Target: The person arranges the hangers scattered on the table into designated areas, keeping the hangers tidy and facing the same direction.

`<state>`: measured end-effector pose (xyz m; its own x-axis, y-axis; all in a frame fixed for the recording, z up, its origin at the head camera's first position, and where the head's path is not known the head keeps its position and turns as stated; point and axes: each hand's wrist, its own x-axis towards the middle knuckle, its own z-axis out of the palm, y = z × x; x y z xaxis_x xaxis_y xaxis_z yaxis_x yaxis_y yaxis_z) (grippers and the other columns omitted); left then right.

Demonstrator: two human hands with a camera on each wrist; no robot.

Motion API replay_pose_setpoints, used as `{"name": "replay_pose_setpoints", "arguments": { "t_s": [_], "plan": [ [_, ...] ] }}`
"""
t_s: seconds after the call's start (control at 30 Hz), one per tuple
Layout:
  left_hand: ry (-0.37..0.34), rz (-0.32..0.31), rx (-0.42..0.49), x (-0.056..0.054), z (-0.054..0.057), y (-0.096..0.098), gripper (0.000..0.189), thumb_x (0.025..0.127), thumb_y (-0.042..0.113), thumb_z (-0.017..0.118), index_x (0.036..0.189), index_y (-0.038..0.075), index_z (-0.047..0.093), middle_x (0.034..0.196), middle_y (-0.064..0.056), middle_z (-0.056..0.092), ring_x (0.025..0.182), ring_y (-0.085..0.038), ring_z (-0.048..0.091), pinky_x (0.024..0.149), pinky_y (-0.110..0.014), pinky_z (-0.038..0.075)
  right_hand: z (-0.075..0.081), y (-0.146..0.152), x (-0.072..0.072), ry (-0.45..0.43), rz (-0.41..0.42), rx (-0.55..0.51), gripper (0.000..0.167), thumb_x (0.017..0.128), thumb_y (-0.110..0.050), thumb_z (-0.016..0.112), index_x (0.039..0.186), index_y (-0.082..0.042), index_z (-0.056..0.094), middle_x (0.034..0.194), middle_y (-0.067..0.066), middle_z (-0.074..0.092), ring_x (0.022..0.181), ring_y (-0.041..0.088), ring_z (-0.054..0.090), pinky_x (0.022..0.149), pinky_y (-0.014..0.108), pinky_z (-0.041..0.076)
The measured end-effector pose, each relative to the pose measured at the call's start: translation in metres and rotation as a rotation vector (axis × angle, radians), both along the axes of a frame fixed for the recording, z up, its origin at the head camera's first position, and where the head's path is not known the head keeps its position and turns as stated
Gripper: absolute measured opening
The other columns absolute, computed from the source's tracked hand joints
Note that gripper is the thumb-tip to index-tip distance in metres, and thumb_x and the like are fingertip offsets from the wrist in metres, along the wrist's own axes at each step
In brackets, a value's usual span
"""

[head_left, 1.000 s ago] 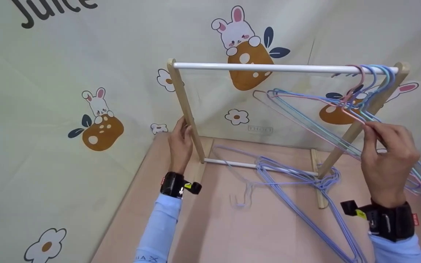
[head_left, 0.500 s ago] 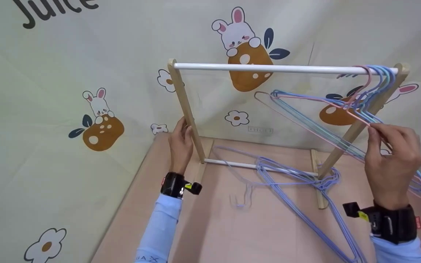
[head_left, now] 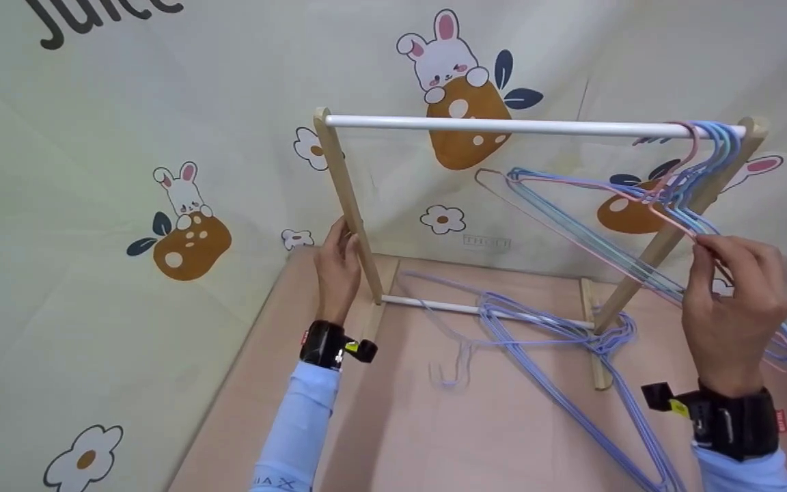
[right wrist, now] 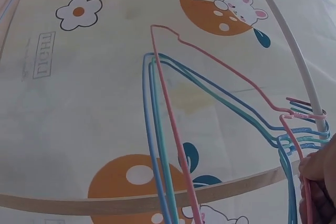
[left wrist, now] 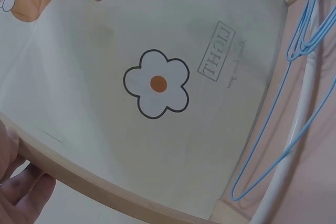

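A small clothes rack with wooden posts and a white top rail [head_left: 468, 124] stands in the head view. My left hand [head_left: 337, 273] holds its left wooden post [head_left: 341, 178]; the left wrist view shows fingers on both sides of that post [left wrist: 100, 190]. Pink, blue and green wire hangers hang together at the rail's right end. With thumb and fingertips, my right hand [head_left: 738, 307] pinches the shoulder of the front one, the pink hanger [head_left: 672, 220]. In the right wrist view the pink hanger [right wrist: 168, 103] hangs a little apart from the blue hangers [right wrist: 147, 108] behind it.
Several blue-purple hangers [head_left: 550, 389] lie on the pink tabletop [head_left: 434, 437], partly across the rack's lower white bar [head_left: 434, 305]. One pale hanger [head_left: 462, 355] lies with its hook toward me. A backdrop printed with rabbits [head_left: 441, 61] rises behind the rack.
My right hand has moved slightly right and down, sliding the pink hanger along the rail closer to the other hangers. My left hand has stayed on the post.
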<state>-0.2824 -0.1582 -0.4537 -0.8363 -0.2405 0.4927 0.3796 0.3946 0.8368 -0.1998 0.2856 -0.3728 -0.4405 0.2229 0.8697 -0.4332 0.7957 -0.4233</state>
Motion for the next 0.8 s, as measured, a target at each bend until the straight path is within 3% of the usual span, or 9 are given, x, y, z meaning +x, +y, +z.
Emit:
{"name": "replay_pose_setpoints", "arguments": {
  "t_s": [0.17, 0.27, 0.33, 0.47, 0.53, 0.6, 0.73, 0.8],
  "plan": [
    [0.01, -0.012, 0.0, -0.001, 0.0, -0.002, 0.043, 0.106, 0.001, 0.051, 0.149, 0.001, 0.048, 0.139, -0.017, 0.058, 0.123, -0.027, 0.06, 0.096, -0.032, 0.055, -0.003, -0.017, 0.004, 0.16, 0.022, -0.009, 0.011, 0.097, 0.002, 0.065, 0.101, 0.01, 0.072, 0.092, 0.029, 0.06, 0.084, 0.048, 0.053, 0.086, 0.014, 0.038],
    [0.031, -0.008, 0.01, -0.001, 0.0, -0.003, 0.042, 0.106, 0.0, 0.05, 0.148, -0.001, 0.048, 0.137, -0.02, 0.059, 0.122, -0.028, 0.061, 0.095, -0.033, 0.055, -0.011, -0.035, 0.006, 0.258, 0.148, 0.017, 0.017, 0.096, -0.007, 0.066, 0.094, 0.009, 0.072, 0.086, 0.025, 0.061, 0.075, 0.045, 0.05, 0.082, 0.015, 0.037],
    [0.042, -0.005, 0.015, -0.002, 0.0, -0.004, 0.042, 0.106, 0.0, 0.05, 0.147, -0.003, 0.048, 0.136, -0.021, 0.059, 0.122, -0.029, 0.061, 0.095, -0.033, 0.055, -0.019, -0.044, 0.007, 0.261, 0.261, 0.054, 0.024, 0.098, -0.013, 0.065, 0.09, 0.009, 0.072, 0.084, 0.024, 0.062, 0.072, 0.043, 0.05, 0.082, 0.014, 0.037],
    [0.034, -0.014, 0.013, -0.002, 0.0, -0.002, 0.042, 0.106, 0.002, 0.05, 0.148, -0.003, 0.047, 0.137, -0.022, 0.059, 0.123, -0.029, 0.06, 0.096, -0.032, 0.055, -0.037, -0.042, 0.007, 0.133, 0.393, 0.149, 0.036, 0.103, -0.021, 0.059, 0.091, 0.01, 0.072, 0.086, 0.023, 0.062, 0.075, 0.041, 0.053, 0.087, 0.011, 0.039],
    [0.018, -0.012, 0.009, -0.002, -0.001, -0.001, 0.043, 0.106, 0.003, 0.05, 0.149, -0.002, 0.047, 0.137, -0.021, 0.059, 0.123, -0.028, 0.06, 0.096, -0.032, 0.055, -0.05, -0.032, 0.005, 0.041, 0.413, 0.187, 0.025, 0.1, -0.013, 0.063, 0.094, 0.01, 0.072, 0.089, 0.022, 0.063, 0.08, 0.039, 0.056, 0.09, 0.011, 0.039],
    [0.003, -0.005, 0.005, -0.002, -0.002, 0.0, 0.043, 0.106, 0.004, 0.051, 0.149, 0.0, 0.047, 0.137, -0.019, 0.059, 0.123, -0.027, 0.06, 0.096, -0.031, 0.055, -0.063, -0.022, 0.003, -0.059, 0.412, 0.223, 0.01, 0.093, 0.0, 0.069, 0.098, 0.008, 0.073, 0.091, 0.019, 0.064, 0.084, 0.036, 0.057, 0.089, 0.012, 0.038],
    [-0.011, 0.006, 0.003, -0.001, -0.003, 0.0, 0.043, 0.107, 0.005, 0.05, 0.149, 0.001, 0.047, 0.138, -0.017, 0.059, 0.123, -0.026, 0.06, 0.096, -0.033, 0.055, -0.085, -0.008, 0.002, -0.236, 0.371, 0.266, 0.031, 0.075, 0.019, 0.08, 0.102, 0.004, 0.074, 0.093, 0.013, 0.066, 0.087, 0.026, 0.058, 0.082, 0.014, 0.041],
    [-0.006, 0.001, 0.008, -0.002, -0.003, 0.0, 0.043, 0.107, 0.004, 0.05, 0.149, 0.001, 0.047, 0.138, -0.018, 0.059, 0.122, -0.026, 0.06, 0.096, -0.034, 0.055, -0.092, -0.003, 0.002, -0.302, 0.327, 0.258, 0.027, 0.078, 0.016, 0.08, 0.101, 0.004, 0.074, 0.091, 0.012, 0.066, 0.085, 0.024, 0.057, 0.076, 0.017, 0.041]
  ]
}}
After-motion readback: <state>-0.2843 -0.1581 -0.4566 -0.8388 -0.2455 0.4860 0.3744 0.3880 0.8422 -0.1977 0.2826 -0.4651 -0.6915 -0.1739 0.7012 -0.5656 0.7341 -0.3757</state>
